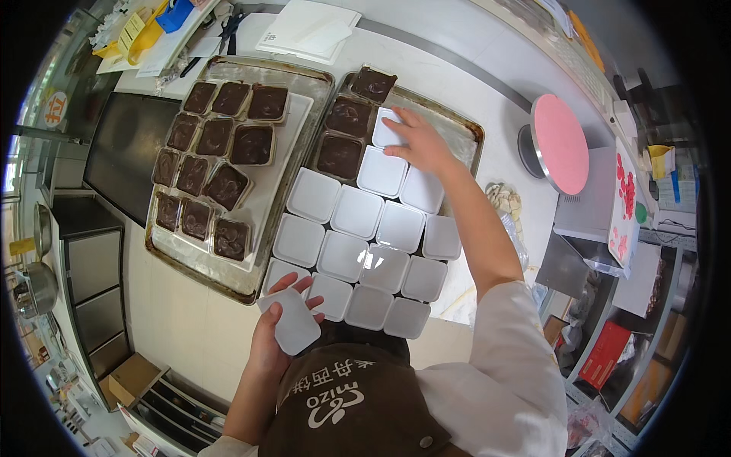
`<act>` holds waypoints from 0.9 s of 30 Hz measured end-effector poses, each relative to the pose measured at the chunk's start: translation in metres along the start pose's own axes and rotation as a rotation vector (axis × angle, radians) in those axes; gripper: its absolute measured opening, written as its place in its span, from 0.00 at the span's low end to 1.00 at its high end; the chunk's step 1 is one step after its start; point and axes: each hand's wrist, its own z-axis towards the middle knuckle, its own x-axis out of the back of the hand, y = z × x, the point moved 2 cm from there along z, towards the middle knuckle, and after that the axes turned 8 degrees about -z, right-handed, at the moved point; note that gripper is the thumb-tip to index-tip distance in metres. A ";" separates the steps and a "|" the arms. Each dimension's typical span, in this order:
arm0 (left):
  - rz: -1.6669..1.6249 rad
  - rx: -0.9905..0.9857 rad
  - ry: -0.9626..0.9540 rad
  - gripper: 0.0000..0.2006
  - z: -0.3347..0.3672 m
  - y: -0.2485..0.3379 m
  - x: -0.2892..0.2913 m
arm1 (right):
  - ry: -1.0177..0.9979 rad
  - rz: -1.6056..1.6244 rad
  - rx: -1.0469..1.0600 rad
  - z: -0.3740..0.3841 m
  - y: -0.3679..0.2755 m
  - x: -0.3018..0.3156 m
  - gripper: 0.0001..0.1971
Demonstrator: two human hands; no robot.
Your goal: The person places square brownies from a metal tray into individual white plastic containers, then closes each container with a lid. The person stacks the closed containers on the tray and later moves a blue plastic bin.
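My left hand holds a white rounded-square lid near my apron, thumb on its face and fingers behind; whether it is one lid or several stacked, I cannot tell. My right hand reaches across to the far rows, its fingers spread and touching a white lid on the top of one container. Just left of that lid are uncovered square containers of dark chocolate dessert. Nearer to me, rows of containers topped with white lids stand close together, hiding their contents.
On the left, a metal baking tray bears a white board with several uncovered chocolate containers. Another metal tray lies under the far lidded rows. A pink round turntable stands at right; a white folded box lies at the back.
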 end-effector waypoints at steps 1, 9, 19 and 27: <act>-0.002 0.001 0.008 0.47 0.000 0.001 -0.001 | 0.005 -0.032 -0.010 -0.001 0.000 -0.003 0.34; 0.031 -0.008 -0.032 0.46 0.000 0.005 -0.013 | -0.051 -0.179 -0.143 -0.010 0.008 -0.011 0.32; 0.022 0.001 -0.060 0.46 -0.006 -0.003 -0.010 | -0.056 -0.254 -0.212 -0.096 0.070 0.044 0.34; 0.048 0.078 -0.123 0.46 0.009 -0.015 -0.026 | -0.167 -0.030 -0.206 -0.168 0.047 0.062 0.37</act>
